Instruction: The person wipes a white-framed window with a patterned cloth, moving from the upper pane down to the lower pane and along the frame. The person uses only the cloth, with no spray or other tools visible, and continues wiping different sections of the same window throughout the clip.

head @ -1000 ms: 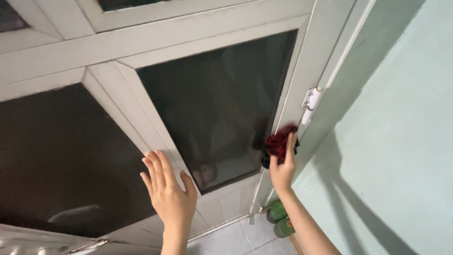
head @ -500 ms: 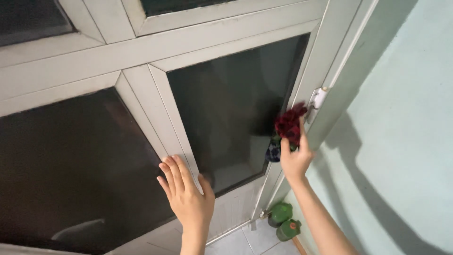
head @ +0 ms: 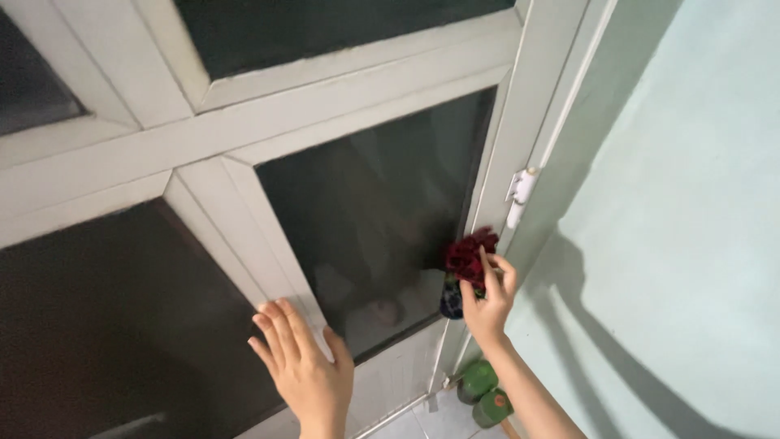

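While the head view looks along a white-framed door (head: 341,77) with dark glass panes, the right hand (head: 486,302) at lower centre-right is closed around a bunched dark red cloth (head: 469,256), pressing it to the right edge of the large pane (head: 370,219), just below the white hinge (head: 517,195). The left hand (head: 305,370), fingers spread and flat, rests against the frame bar at lower centre, holding nothing. Judging by the cloth's place, wiping is under way at this pane's lower right; whether the glass is clean cannot be told. Two green bottles (head: 483,394) stand on the tiled floor (head: 422,423) below.
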